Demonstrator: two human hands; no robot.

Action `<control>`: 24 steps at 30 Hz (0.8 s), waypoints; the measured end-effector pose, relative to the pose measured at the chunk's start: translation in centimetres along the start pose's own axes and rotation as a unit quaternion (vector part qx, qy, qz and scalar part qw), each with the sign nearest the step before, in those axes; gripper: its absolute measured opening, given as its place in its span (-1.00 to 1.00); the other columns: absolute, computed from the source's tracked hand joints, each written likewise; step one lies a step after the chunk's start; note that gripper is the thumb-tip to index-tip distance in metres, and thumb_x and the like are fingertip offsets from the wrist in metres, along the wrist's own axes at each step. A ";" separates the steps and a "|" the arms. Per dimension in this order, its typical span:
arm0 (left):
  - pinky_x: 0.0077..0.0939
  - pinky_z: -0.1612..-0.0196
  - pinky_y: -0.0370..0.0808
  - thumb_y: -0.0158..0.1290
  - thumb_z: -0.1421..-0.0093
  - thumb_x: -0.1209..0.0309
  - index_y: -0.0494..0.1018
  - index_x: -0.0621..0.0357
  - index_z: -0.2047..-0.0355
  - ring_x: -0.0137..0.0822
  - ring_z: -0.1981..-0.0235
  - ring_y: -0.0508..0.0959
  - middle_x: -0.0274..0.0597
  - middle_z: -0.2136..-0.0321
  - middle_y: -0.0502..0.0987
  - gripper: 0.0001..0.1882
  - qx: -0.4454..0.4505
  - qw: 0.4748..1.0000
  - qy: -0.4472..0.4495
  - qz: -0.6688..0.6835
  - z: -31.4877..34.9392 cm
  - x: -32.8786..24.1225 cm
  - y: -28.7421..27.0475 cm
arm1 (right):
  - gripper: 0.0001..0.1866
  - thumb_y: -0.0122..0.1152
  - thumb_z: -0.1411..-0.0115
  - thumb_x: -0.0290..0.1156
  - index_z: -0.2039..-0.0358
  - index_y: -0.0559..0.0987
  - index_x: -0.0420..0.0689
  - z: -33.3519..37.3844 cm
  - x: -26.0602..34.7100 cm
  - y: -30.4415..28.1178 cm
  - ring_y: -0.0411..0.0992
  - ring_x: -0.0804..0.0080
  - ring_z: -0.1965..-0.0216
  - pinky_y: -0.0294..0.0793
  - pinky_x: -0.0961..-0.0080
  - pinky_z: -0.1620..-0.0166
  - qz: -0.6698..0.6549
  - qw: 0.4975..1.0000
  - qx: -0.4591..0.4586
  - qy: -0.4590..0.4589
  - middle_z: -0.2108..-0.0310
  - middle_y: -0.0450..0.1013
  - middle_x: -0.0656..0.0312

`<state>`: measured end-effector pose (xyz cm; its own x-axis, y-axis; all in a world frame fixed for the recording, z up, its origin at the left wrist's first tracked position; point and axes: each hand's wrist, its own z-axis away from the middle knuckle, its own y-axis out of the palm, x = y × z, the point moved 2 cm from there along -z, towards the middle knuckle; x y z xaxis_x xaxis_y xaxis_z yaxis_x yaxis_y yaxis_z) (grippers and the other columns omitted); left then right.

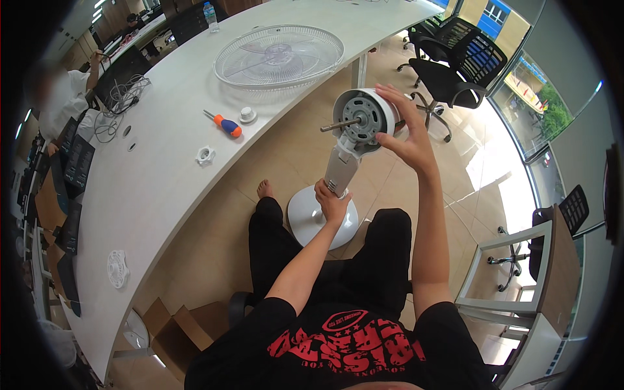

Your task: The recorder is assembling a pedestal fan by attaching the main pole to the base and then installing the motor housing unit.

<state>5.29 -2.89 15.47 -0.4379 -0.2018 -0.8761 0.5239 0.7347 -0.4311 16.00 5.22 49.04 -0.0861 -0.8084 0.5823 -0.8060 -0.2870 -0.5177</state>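
Observation:
A white stand fan with its motor face and metal shaft bare stands between my knees on a round white base [302, 218]. My left hand [333, 203] is wrapped round the neck [341, 170] below the head. Across the top and right side of the motor housing [367, 118] lies my right hand [409, 133], thumb at its front rim and fingers over the back, gripping it. On the table to the left are the fan's round grille with blades [279, 57], an orange-and-blue screwdriver [227, 125], a white knob [247, 115] and a white ring nut [205, 155].
The curved white table [169, 175] runs along my left, carrying a cable bundle [123, 104], a water bottle [211, 17] and a white plastic part [118, 268]. An open cardboard box [185, 331] sits below it. Office chairs [455, 62] stand ahead right; another person [62, 94] sits far left.

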 end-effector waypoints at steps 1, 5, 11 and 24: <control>0.05 -0.23 0.22 0.45 0.20 0.34 0.02 0.18 -0.19 0.16 -0.19 0.18 0.03 -0.12 0.14 0.03 -0.001 1.000 -0.023 0.005 0.1 0.0 0.1 | -0.26 0.36 0.15 -0.23 -0.15 0.48 0.02 -0.3 -0.4 -0.2 0.10 0.15 -0.40 -0.33 -0.24 -0.38 0.000 1.000 -0.001 -0.001 -0.25 0.36 0.27; 0.05 -0.22 0.22 0.47 0.19 0.23 0.05 0.19 -0.17 0.14 -0.18 0.19 0.03 -0.11 0.15 0.03 -0.007 0.999 -0.035 -0.002 0.0 0.2 -0.4 | -0.22 0.32 0.21 -0.26 -0.17 0.47 0.03 -1.5 -1.8 -0.2 0.06 0.16 -0.42 -0.25 0.02 -0.44 -0.095 0.994 0.045 -0.024 -0.24 0.38 0.29; 0.00 -0.21 0.24 0.48 0.21 0.02 0.08 0.19 -0.18 0.14 -0.18 0.22 0.07 -0.12 0.18 0.09 0.064 0.997 0.011 -0.037 -1.4 0.2 -3.6 | -0.17 0.29 0.30 -0.25 -0.14 0.49 -0.04 -3.2 -3.3 0.2 0.03 0.15 -0.42 -0.13 0.16 -0.45 -0.196 0.976 0.088 -0.022 -0.23 0.39 0.24; -0.27 -0.06 0.48 0.37 0.01 0.29 0.28 0.03 -0.19 -0.16 0.01 0.56 -0.07 0.05 0.56 -0.23 0.221 0.942 0.037 0.249 -6.0 -4.7 -5.0 | -0.07 0.43 0.31 -0.02 -0.13 0.52 -0.24 -5.3 -7.4 1.7 0.07 0.05 -0.41 -0.09 0.19 -0.43 -0.369 0.920 0.130 -0.003 -0.33 0.20 -0.12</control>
<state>0.38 -1.76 23.08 -0.0977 0.1547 -0.9831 0.9236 0.3820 -0.0317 12.18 13.46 47.23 0.4328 -0.3458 0.8325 -0.4750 -0.8724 -0.1154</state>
